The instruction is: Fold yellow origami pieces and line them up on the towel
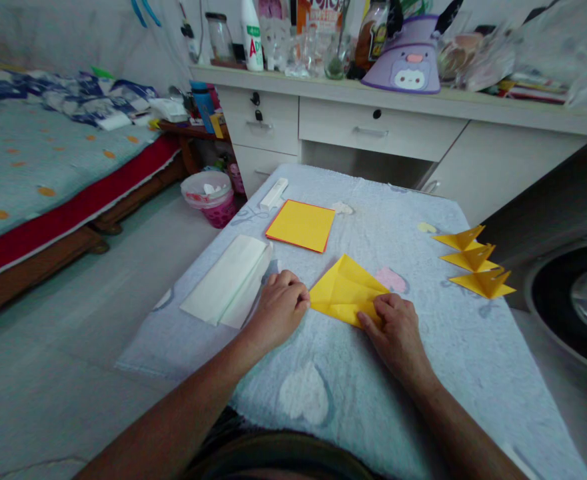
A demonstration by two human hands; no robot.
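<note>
Left hand is found with thumb and fingers drawn together, pinching the left corner of a yellow sheet. Right hand is narrow, thumb and fingers closed on the sheet's right-hand side; I cannot tell how the paper lies beneath those fingers.

Surroundings, as I view them remotely: a bed stands at far left, with a red band along its side. A white cabinet with drawers spans the back, its top crowded with jars, bottles and a purple visor. Before it stands the desk, covered by a pale blue patterned cloth. To the right I note a machine with a round dark door. A pink and white bin stands on the floor between bed and desk.

On the desk, a white folded sheet lies beside the left forearm. The yellow sheet lies near the middle, between the hands, creased, one corner pointing away. Just beyond it I record a flat stack of square paper, yellow on top with red-orange at the edges. Three folded yellow pieces sit in a row near the right edge. A narrow white object lies at the far left, near the stack.
</note>
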